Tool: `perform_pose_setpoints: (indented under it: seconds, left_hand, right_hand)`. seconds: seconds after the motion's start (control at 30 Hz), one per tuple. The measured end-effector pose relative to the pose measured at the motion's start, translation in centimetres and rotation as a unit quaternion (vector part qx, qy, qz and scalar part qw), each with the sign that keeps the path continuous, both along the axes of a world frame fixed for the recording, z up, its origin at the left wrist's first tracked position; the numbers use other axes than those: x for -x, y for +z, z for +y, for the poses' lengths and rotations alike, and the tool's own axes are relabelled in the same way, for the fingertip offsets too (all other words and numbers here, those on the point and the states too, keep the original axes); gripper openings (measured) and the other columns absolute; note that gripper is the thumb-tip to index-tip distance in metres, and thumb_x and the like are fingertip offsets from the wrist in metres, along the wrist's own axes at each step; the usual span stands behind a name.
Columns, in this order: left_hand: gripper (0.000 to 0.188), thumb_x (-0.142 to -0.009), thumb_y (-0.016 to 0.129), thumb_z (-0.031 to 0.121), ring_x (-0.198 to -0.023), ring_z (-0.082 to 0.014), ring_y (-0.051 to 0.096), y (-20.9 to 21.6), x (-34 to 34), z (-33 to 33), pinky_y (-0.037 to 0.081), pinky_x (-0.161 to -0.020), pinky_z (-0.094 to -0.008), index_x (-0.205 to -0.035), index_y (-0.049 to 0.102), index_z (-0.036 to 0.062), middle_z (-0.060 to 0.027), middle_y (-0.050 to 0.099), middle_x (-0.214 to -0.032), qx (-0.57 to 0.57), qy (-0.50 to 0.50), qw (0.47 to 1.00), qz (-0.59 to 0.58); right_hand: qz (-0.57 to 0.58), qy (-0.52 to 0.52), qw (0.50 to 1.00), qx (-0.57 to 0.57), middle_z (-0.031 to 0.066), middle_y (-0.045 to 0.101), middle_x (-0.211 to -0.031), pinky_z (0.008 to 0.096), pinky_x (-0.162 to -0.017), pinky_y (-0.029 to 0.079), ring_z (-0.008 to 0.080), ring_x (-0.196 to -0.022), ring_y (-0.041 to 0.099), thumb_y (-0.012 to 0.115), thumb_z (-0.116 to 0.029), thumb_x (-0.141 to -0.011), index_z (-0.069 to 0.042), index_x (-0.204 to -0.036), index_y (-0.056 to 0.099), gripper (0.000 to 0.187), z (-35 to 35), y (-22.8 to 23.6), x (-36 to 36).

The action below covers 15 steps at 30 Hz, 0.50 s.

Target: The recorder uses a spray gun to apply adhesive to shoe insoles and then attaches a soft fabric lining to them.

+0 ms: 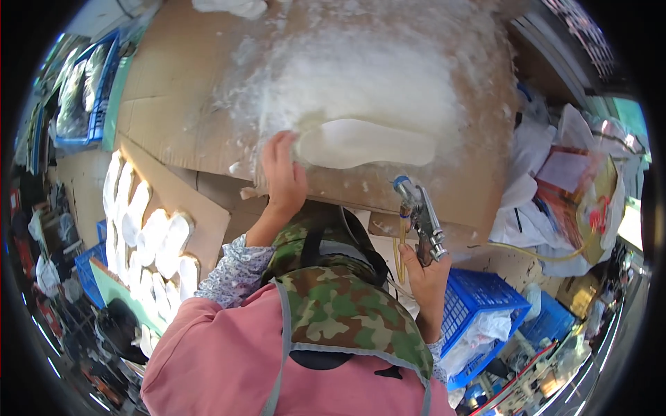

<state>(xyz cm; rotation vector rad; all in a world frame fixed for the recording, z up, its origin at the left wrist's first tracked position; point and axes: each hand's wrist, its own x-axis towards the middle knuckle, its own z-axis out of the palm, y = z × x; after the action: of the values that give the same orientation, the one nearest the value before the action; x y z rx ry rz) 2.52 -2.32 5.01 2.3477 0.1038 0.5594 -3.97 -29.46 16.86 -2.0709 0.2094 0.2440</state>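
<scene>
A pale, shoe-shaped insole [368, 144] lies on a brown cardboard sheet [180, 90] coated with white residue. At the insole's left end is my left hand [283, 173], its fingers extended and the thumb apart from them. Whether the fingertips touch the insole's edge I cannot tell. My right hand [424, 274] is wrapped round the handle of a metal spray gun [422, 218], just below the insole's right part. The gun's blue-ringed nozzle faces up and left toward the sheet. A thin yellowish hose [401, 256] hangs beside the gun.
Several white insoles [166, 243] rest on a board at the left. A blue crate [479, 312] stands by my right arm, and another blue crate [97, 97] is at the far left. White plastic bags [520, 187] and a yellow hose [541, 256] lie at the right.
</scene>
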Motion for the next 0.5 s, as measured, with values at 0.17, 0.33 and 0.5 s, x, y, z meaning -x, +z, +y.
perform_pose_setpoints:
  seconds: [0.17, 0.33, 0.5]
  left_hand:
    - [0.061, -0.082, 0.058, 0.009, -0.144, -0.0324, 0.023, -0.6, -4.0, -8.3, 0.015, -0.115, -0.0549, -0.14, 0.044, 0.0079, -0.0094, 0.035, -0.151, -0.153, -0.277, 0.948, 0.029]
    - [0.065, -0.082, 0.065, 0.023, -0.146, -0.0304, 0.016, -2.0, -7.0, -13.0, 0.013, -0.114, -0.0571, -0.142, 0.042, 0.0147, -0.0066, 0.032, -0.153, -0.134, -0.364, 0.922, 0.015]
    - [0.065, -0.083, 0.065, 0.024, -0.147, -0.0294, 0.014, -2.5, -6.9, -12.8, 0.013, -0.114, -0.0576, -0.142, 0.042, 0.0154, -0.0072, 0.028, -0.154, -0.132, -0.364, 0.922, 0.002]
  right_hand:
    - [-0.024, -0.076, 0.997, -0.005, -0.0012, 0.049, -0.071, 0.0266, -0.056, 0.037, 0.009, -0.062, 0.041, 0.068, -0.013, -0.089, 0.0, -0.1, 0.059, 0.019, -1.5, -0.3, 1.1]
    - [0.002, -0.16, 0.986, -0.047, -0.0046, 0.044, -0.066, 0.0255, -0.052, 0.03, 0.0057, -0.062, 0.037, 0.063, -0.009, -0.092, 0.0, -0.084, 0.053, 0.016, -1.9, 0.2, 1.4]
    - [0.006, -0.161, 0.985, -0.054, -0.0031, 0.042, -0.063, 0.0274, -0.051, 0.031, 0.0074, -0.06, 0.037, 0.065, -0.011, -0.091, 0.0, -0.079, 0.053, 0.02, -2.0, 0.0, 1.7]
